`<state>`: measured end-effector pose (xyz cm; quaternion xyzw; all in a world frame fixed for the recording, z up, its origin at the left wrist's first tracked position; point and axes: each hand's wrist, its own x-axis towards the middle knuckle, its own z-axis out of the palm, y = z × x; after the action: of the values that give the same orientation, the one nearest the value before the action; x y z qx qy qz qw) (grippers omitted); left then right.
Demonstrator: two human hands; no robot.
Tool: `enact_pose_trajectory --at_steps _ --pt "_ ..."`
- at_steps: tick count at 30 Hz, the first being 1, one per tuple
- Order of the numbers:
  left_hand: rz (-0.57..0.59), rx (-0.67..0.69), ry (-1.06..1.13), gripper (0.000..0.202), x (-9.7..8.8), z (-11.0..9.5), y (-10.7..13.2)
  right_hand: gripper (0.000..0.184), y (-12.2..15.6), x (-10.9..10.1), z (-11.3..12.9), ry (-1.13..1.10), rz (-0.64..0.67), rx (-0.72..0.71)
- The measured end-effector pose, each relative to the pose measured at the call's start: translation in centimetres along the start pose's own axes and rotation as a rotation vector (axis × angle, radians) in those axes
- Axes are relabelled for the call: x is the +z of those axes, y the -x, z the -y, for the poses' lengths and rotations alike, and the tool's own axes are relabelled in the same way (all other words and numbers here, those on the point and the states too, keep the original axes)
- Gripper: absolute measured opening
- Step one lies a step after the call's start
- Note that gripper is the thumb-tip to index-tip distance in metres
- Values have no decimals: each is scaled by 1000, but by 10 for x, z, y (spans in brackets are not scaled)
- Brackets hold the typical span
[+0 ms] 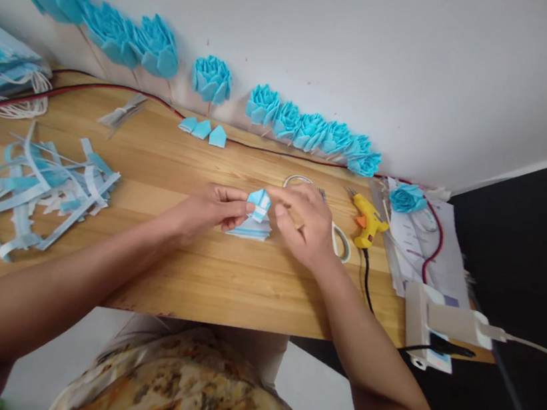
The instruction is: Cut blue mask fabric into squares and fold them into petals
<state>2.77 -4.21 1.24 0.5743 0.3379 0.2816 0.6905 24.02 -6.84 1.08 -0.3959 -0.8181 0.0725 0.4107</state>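
Note:
A small folded piece of blue and white mask fabric (pixel 260 198) is pinched between the thumb and fingers of my left hand (pixel 220 208). Close against its right edge is my right hand (pixel 304 222), index fingertip at the fabric and thumb a little apart from it. Its fingers are bent, with a gap between thumb and index; whether the fingertip presses the fabric is hard to make out. Just below the held piece, a stack of flat blue and white fabric pieces (pixel 250 230) lies on the wooden table (pixel 223 279), partly covered by my left hand.
Cut strips (pixel 45 181) lie left, near stacked masks (pixel 0 61). Three folded pieces (pixel 203 130) sit at the back below several blue fabric flowers (pixel 311 131). Right are a tape roll (pixel 345 245), yellow glue gun (pixel 367 221), another flower (pixel 407 198) and a power strip (pixel 420 318).

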Motion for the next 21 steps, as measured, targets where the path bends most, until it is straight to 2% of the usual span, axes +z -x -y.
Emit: enact_pose_trajectory --at_steps 4,7,10,13,21 --pt "-38 35 -126 27 0 0 0 33 -1 5 2 -348 -7 410" --pt "-84 53 -145 20 1 4 -2 35 -2 8 5 -578 91 551" --pt "-106 70 -153 20 2 8 -3 40 -2 11 9 -672 144 595" --pt "-103 53 -171 24 2 11 -4 43 -1 14 10 -663 155 610" --pt "-154 77 -271 25 -1 13 -6 39 -1 14 7 -683 105 635"
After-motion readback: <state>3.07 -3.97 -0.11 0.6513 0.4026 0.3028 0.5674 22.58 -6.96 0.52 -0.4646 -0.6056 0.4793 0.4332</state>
